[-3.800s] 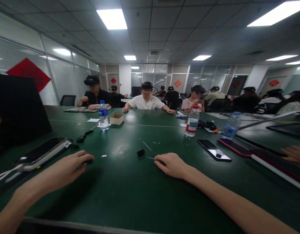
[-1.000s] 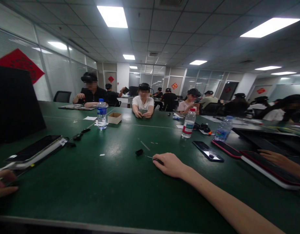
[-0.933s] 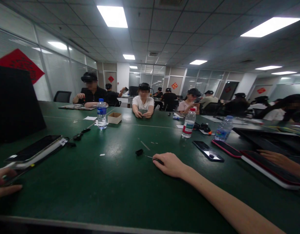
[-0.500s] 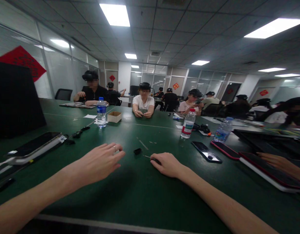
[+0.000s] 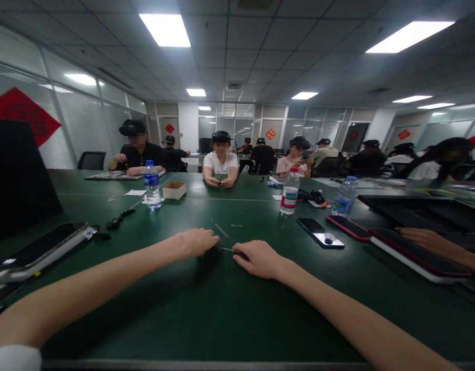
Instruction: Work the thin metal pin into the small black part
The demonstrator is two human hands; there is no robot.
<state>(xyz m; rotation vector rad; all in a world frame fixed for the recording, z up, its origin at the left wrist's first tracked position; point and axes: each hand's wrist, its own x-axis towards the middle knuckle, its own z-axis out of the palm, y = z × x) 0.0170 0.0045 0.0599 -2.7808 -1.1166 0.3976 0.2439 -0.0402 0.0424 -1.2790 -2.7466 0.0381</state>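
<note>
My left hand [image 5: 197, 242] lies on the green table [image 5: 206, 309] with its fingers curled down over the spot where a small black part lay; the part itself is hidden beneath. My right hand [image 5: 260, 258] rests just to its right, fingers pinched round a thin dark tool [image 5: 230, 251] whose fine metal tip points left toward my left fingertips. The two hands are nearly touching.
A phone in a pale case [image 5: 40, 250] lies at left beside a black screen [image 5: 17, 180]. Two phones [image 5: 320, 233] and a red-edged tablet [image 5: 415, 255] under another person's hand [image 5: 419, 238] lie at right. Two water bottles [image 5: 151, 184] [image 5: 289, 191], a small box [image 5: 174, 189] and seated people are beyond.
My left hand came back from the phone at the far left, swept right across the table and closed over the small black part. My right hand stayed put with the tool.
</note>
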